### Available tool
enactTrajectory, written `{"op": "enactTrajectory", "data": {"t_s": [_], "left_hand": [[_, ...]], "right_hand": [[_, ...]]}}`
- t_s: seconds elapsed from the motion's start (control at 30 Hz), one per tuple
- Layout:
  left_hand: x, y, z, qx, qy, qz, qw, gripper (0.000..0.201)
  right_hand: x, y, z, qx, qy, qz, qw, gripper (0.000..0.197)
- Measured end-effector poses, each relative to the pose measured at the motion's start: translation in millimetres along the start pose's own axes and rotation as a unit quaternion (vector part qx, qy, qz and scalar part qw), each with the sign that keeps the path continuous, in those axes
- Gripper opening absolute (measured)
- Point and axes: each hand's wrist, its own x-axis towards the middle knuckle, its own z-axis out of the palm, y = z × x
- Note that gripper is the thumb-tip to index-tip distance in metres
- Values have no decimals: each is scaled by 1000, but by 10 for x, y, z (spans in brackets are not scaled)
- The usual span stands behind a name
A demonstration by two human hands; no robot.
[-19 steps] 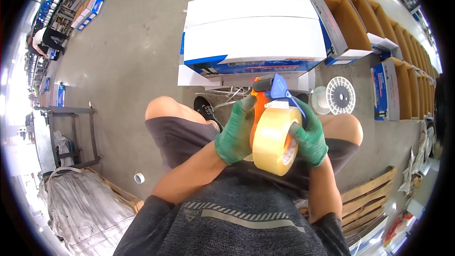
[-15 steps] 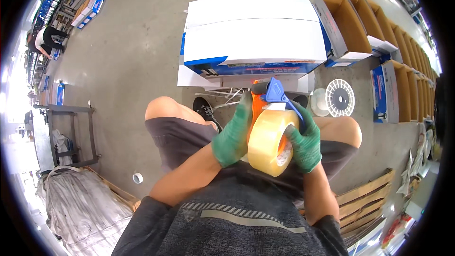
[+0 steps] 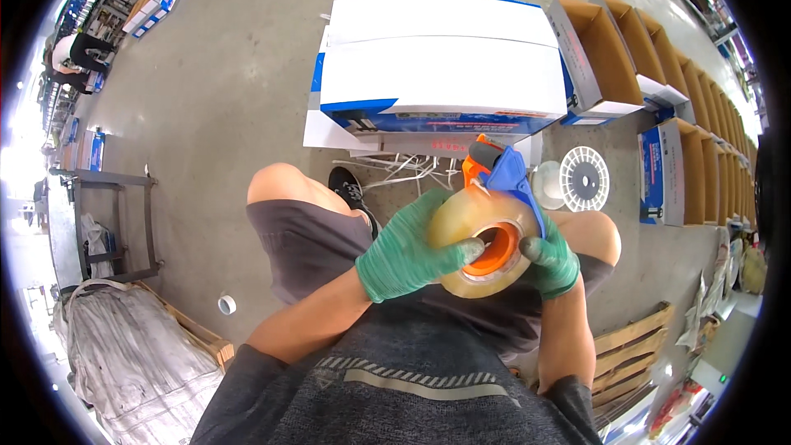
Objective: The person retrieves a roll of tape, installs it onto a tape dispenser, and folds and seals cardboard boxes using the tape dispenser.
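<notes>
Between my gloved hands is a tape dispenser (image 3: 517, 171) with a blue and orange frame and a dark roller at its top. A thick roll of clear yellowish tape (image 3: 461, 222) sits on its orange hub. My left hand (image 3: 412, 245), in a green glove, grips the roll from the left, its thumb lying across the face by the hub. On the right side my right hand (image 3: 554, 264), also green-gloved, closes on the dispenser's blue part, thumb against the roll's edge. Beyond them stands a large white and blue carton (image 3: 441, 58) with its top flaps closed.
Open cartons (image 3: 606, 58) line up on the right. A white spool (image 3: 584, 178) and loose white strapping (image 3: 412, 171) lie on the floor, with an empty tape core (image 3: 227, 305) at left. Wooden pallets (image 3: 630, 354), a metal frame (image 3: 115, 185) and a distant bending person (image 3: 78, 53) flank me.
The dispenser has turned so the roll's face and orange hub show toward me. My left hand has shifted from the orange side onto the roll, its thumb now beside the hub.
</notes>
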Motion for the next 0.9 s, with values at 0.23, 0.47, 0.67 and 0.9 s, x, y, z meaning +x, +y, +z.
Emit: {"op": "enactTrajectory", "data": {"t_s": [0.23, 0.47, 0.67, 0.9], "left_hand": [[60, 120, 84, 159, 53, 86, 982, 53], [10, 90, -16, 299, 95, 124, 941, 48], [19, 19, 30, 262, 116, 151, 946, 52], [191, 269, -247, 112, -43, 177, 977, 67]], "right_hand": [[126, 46, 131, 20, 55, -5, 998, 82], [127, 292, 207, 71, 126, -71, 987, 82], [112, 294, 179, 53, 132, -94, 985, 84], [112, 217, 103, 58, 74, -78, 993, 86]]}}
